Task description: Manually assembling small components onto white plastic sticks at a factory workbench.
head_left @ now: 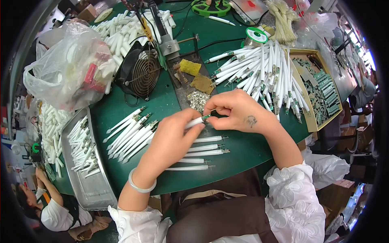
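In my left hand (167, 137) is a white candle-like tube (193, 122), its end pointing right with a small green circuit board (206, 117) sticking out. My right hand (240, 111) is closed at that end, thumb and forefinger pinched beside the board. Whatever sits between these fingertips is too small to make out. Just beyond both hands lies a pile of small shiny metal pieces (197, 98). Below the hands several finished-looking white tubes (207, 148) lie in a row, metal tips to the right. More tubes with pointed ends (131, 137) are lined up left of my left hand.
A metal tray (103, 186) of thin white parts stands left. A black fan (145, 75), a clamp stand (168, 46) and a plastic bag (60, 69) are behind. At right are heaped tubes (263, 71), a box (310, 117) of circuit boards and a wire spool (255, 36).
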A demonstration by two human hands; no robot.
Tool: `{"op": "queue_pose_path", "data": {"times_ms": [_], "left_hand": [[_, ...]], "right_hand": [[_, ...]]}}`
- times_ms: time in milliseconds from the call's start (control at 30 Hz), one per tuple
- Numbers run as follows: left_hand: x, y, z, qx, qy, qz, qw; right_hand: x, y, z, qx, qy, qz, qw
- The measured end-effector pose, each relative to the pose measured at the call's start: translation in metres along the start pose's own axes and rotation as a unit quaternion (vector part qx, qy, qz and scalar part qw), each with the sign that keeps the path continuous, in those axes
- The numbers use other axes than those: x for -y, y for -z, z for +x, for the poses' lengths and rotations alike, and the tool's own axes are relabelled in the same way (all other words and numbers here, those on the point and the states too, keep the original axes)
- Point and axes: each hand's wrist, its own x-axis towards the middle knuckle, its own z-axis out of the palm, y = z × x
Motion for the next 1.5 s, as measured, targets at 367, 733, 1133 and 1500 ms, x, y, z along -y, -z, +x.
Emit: {"op": "queue_pose_path", "data": {"times_ms": [367, 733, 1133, 1500], "left_hand": [[0.011, 0.000, 0.006, 0.054, 0.174, -0.395, 0.901], [0.017, -0.005, 0.005, 0.037, 0.183, -0.395, 0.899], [0.026, -0.007, 0.003, 0.017, 0.189, -0.400, 0.896], [0.027, -0.010, 0.004, 0.013, 0.184, -0.427, 0.885]], "right_hand": [[-0.009, -0.013, 0.003, -0.129, 0.126, -0.063, 0.982], [-0.005, -0.018, 0.003, -0.100, 0.085, -0.075, 0.988], [-0.003, -0.013, 0.002, -0.111, 0.035, -0.035, 0.993], [-0.008, -0.023, 0.005, -0.122, 0.099, -0.093, 0.983]]}}
